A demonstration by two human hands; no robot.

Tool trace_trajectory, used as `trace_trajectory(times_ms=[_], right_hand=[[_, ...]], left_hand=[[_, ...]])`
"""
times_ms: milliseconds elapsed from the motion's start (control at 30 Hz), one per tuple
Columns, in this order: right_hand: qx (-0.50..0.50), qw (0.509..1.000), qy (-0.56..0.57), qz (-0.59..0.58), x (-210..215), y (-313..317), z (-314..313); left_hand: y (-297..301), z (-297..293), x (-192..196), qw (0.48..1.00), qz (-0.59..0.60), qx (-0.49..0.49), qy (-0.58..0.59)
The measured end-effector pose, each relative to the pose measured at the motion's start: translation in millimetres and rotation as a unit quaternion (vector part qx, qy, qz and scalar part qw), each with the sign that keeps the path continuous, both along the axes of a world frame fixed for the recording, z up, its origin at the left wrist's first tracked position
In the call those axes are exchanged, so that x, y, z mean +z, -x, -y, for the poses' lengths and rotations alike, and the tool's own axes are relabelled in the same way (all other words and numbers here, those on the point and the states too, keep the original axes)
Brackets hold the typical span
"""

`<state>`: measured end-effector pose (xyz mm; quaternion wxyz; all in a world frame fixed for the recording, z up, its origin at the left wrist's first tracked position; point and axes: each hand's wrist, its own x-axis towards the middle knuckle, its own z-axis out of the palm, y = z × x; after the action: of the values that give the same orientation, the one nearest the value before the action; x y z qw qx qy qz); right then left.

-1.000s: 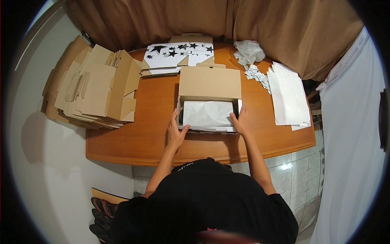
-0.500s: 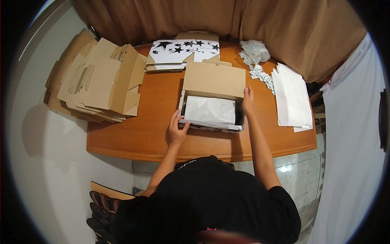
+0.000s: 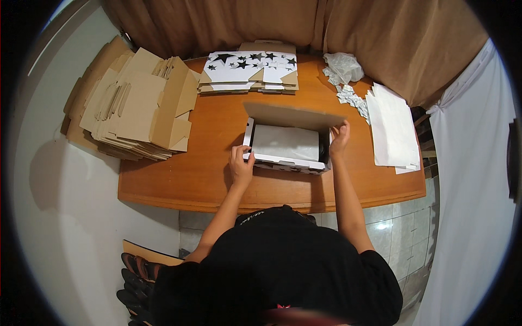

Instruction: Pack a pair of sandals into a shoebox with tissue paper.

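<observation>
A cardboard box [image 3: 288, 166], white with black stars outside, stands on the table in front of me. White paper [image 3: 285, 143] lies over whatever fills it; the contents underneath are hidden. Its brown lid [image 3: 291, 115] is hinged along the far side and tilts up over the box. My left hand [image 3: 241, 164] grips the box's near left corner, fingertips over the rim. At the right end, my right hand [image 3: 340, 138] pinches the lid's right edge, its palm beside the box wall.
Flattened brown cartons [image 3: 128, 108] are stacked at the table's left. Star-printed flat boxes [image 3: 231, 70] lie at the back. To the right are a clear plastic bag [image 3: 345, 68], small white packets [image 3: 353, 100] and white paper sheets [image 3: 394, 130]. Shoes [image 3: 133, 282] stand at lower left.
The lid has swung from leaning back to a steeper tilt toward the box opening, my right hand moving with its edge. My left hand remains at the near left corner.
</observation>
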<state>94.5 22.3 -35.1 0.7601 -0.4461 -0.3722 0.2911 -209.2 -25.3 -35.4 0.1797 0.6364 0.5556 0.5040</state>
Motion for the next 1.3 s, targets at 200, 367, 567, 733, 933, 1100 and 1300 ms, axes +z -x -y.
trace_trajectory(times_ms=[200,367,567,733,933,1100,1300], right_hand=[[0.053,0.997,-0.037,0.047,6.9,11.6,40.9],[-0.03,0.987,-0.071,0.144,14.8,17.9,53.0],[-0.023,0.955,-0.035,0.293,13.8,18.2,72.8],[0.01,0.943,0.017,0.332,-1.3,23.1,100.5],[-0.024,0.801,0.121,0.585,61.1,45.8,106.4],[-0.018,0.774,0.17,0.61,63.4,57.9,108.3],[-0.095,0.746,0.099,0.651,50.4,63.2,112.6]], left_hand=[[-1.5,8.3,-1.4,0.987,-0.132,0.061,-0.072],[-11.4,38.6,-8.2,0.97,-0.205,-0.02,-0.129],[-24.6,41.3,-9.4,0.95,-0.271,-0.111,-0.112],[-32.4,47.3,-16.0,0.949,-0.283,-0.133,-0.038],[-23.8,53.1,-17.2,0.959,-0.207,-0.189,-0.044],[-21.2,60.1,-23.5,0.953,-0.237,-0.186,-0.021],[-21.5,67.4,-26.2,0.951,-0.273,-0.144,-0.003]])
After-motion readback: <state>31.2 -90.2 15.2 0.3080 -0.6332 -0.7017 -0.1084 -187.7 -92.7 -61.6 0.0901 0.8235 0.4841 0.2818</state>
